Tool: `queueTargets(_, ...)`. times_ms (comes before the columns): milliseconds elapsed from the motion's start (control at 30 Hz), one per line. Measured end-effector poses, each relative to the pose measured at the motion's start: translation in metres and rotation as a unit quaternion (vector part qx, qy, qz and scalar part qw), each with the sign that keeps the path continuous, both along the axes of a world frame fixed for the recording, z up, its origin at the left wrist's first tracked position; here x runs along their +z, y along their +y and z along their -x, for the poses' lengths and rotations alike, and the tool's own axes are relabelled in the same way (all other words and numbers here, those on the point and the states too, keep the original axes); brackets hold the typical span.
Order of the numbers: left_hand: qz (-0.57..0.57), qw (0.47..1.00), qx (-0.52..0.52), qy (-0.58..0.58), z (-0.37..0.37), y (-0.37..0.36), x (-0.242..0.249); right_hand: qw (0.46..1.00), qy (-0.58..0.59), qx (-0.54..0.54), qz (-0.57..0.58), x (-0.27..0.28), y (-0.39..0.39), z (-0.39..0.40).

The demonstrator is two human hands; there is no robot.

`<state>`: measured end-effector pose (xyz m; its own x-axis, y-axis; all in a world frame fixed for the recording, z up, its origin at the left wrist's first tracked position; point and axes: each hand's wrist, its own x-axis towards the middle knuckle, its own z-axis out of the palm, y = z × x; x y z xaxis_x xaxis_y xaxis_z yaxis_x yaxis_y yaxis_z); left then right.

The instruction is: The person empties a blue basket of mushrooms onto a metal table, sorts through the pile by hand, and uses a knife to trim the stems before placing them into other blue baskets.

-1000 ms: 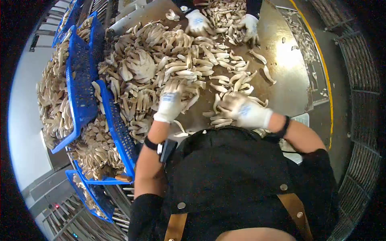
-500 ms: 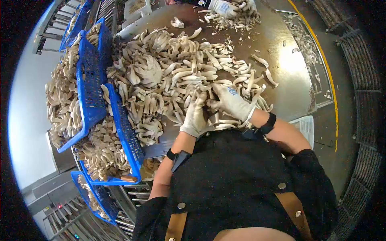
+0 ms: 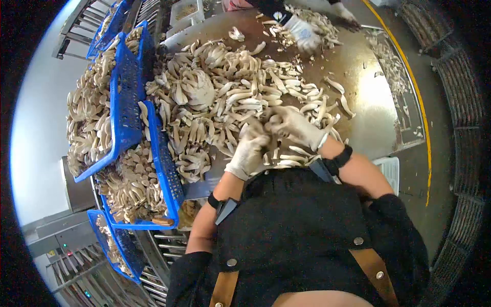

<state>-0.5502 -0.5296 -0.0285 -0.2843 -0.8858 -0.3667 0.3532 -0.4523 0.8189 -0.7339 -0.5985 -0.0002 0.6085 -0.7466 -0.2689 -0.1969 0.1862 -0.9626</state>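
My left hand (image 3: 248, 153), in a white glove with dirty fingertips, is closed, its fingers curled near the front edge of the mushroom pile. My right hand (image 3: 299, 129), gloved too, is also closed, with its fingertips almost against the left ones. The fingers and some blur hide whatever they hold. Long pale mushrooms (image 3: 245, 100) with brownish caps spread over the metal table just beyond both hands. Several loose mushrooms (image 3: 289, 159) lie on the table between my hands and my apron. A large joined clump of mushrooms (image 3: 197, 89) sits farther left in the pile.
Blue perforated baskets (image 3: 125, 102) filled with mushrooms stand along the left, with another blue basket (image 3: 171, 176) nearer me. Across the metal table (image 3: 365, 112), a co-worker's gloved hand (image 3: 304, 33) is over mushroom scraps. A white crate (image 3: 389, 171) stands at right, beyond it dark racks (image 3: 463, 92).
My hands have drawn closer together and the fingers have curled in more. The co-worker's hands have moved apart, one now farther right. The view has shifted slightly.
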Motion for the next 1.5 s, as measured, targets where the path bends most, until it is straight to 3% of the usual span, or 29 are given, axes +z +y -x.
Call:
queueTargets(67,-0.014,0.995,0.040,0.091,-0.004,-0.003,0.006,0.973,-0.159,-0.113,-0.126,0.006,-0.003,-0.004)
queueTargets(100,0.003,0.991,0.047,0.122,-0.004,0.000,0.009,0.995,-0.080,-0.065,0.008,0.010,0.003,0.000)
queueTargets(167,-0.011,0.998,-0.013,0.059,0.004,0.008,0.006,0.996,-0.083,0.020,0.005,0.010,0.011,-0.006)
queueTargets(200,-0.039,0.997,0.013,0.071,0.003,0.004,0.010,0.989,-0.016,0.031,0.141,-0.002,0.004,-0.006)
queueTargets(267,-0.132,0.982,0.097,0.091,0.004,-0.003,0.039,0.960,-0.195,-0.114,-0.164,0.010,0.007,-0.002)
queueTargets(333,-0.132,0.990,0.046,-0.021,0.004,-0.003,0.022,0.956,-0.237,-0.079,-0.156,-0.005,0.012,-0.010)
queueTargets(400,-0.083,0.993,0.057,0.069,0.007,0.001,0.007,0.973,-0.184,-0.019,-0.141,-0.035,0.013,-0.016)
queueTargets(467,-0.106,0.976,0.144,0.120,0.004,-0.001,0.004,0.937,-0.260,-0.139,-0.188,-0.022,0.007,-0.007)
queueTargets(533,-0.054,0.989,-0.010,-0.141,-0.001,0.006,0.005,0.903,-0.325,-0.165,-0.225,-0.016,0.022,-0.014)
queueTargets(567,-0.020,0.994,-0.052,-0.094,0.003,0.015,-0.011,0.966,-0.154,-0.090,-0.188,-0.037,0.019,-0.005)
queueTargets(600,-0.007,0.957,-0.039,-0.287,-0.010,0.015,-0.012,0.995,0.059,-0.033,0.073,-0.064,0.009,0.010)
queueTargets(633,-0.027,0.885,-0.035,-0.464,-0.024,0.015,-0.013,0.902,0.301,-0.017,0.310,-0.091,-0.001,0.025)
queueTargets(667,0.036,0.854,0.033,-0.518,-0.051,0.027,-0.034,0.845,0.328,-0.101,0.409,-0.086,-0.001,0.034)
queueTargets(700,0.092,0.807,0.100,-0.575,-0.077,0.040,-0.056,0.894,0.259,-0.141,0.336,-0.064,0.001,0.038)
queueTargets(733,0.069,0.795,0.096,-0.595,-0.097,0.050,-0.068,0.945,0.271,-0.026,0.180,-0.034,0.006,0.042)
queueTargets(767,0.033,0.801,0.055,-0.595,-0.101,0.056,-0.082,0.947,0.259,0.105,0.160,-0.046,0.017,0.035)
queueTargets(833,0.015,0.816,-0.033,-0.577,-0.068,0.058,-0.118,0.878,0.198,0.240,0.363,-0.061,0.049,0.023)
queueTargets(867,0.045,0.834,-0.061,-0.547,-0.038,0.047,-0.115,0.772,0.144,0.232,0.574,-0.057,0.058,0.019)
queueTargets(933,0.180,0.816,-0.059,-0.546,0.013,0.030,-0.112,0.742,0.311,0.355,0.476,-0.060,0.035,0.035)
queueTargets(1000,0.185,0.857,-0.202,-0.438,0.028,0.014,-0.054,0.786,0.267,0.260,0.494,-0.087,0.011,0.083)
queueTargets(1033,0.198,0.907,-0.155,-0.338,0.025,0.018,-0.053,0.759,0.364,0.325,0.430,-0.069,0.003,0.092)
queueTargets(1100,0.278,0.872,0.001,-0.403,0.004,0.011,-0.036,0.719,0.455,0.414,0.324,-0.001,-0.023,0.086)
queueTargets(1200,0.304,0.708,0.247,-0.587,-0.052,-0.011,-0.059,0.780,0.437,0.403,0.194,0.016,-0.084,0.037)
queueTargets(1300,0.027,0.767,0.044,-0.639,-0.059,-0.027,-0.090,0.860,0.292,0.212,0.360,-0.010,-0.120,-0.062)
queueTargets(1333,0.016,0.709,-0.044,-0.704,-0.034,-0.031,-0.081,0.795,0.206,0.203,0.533,-0.046,-0.133,-0.081)
queueTargets(1367,0.048,0.748,-0.085,-0.656,-0.021,-0.030,-0.090,0.787,0.279,0.223,0.503,-0.062,-0.129,-0.090)
queueTargets(1433,0.273,0.641,-0.016,-0.717,0.015,-0.006,-0.102,0.781,0.357,0.284,0.427,-0.060,-0.114,-0.094)
queueTargets(1467,0.265,0.742,-0.041,-0.614,0.015,-0.003,-0.083,0.783,0.364,0.328,0.384,-0.051,-0.112,-0.085)
queueTargets(1500,0.217,0.843,-0.072,-0.487,0.005,-0.003,-0.063,0.756,0.264,0.291,0.524,-0.092,-0.110,-0.055)
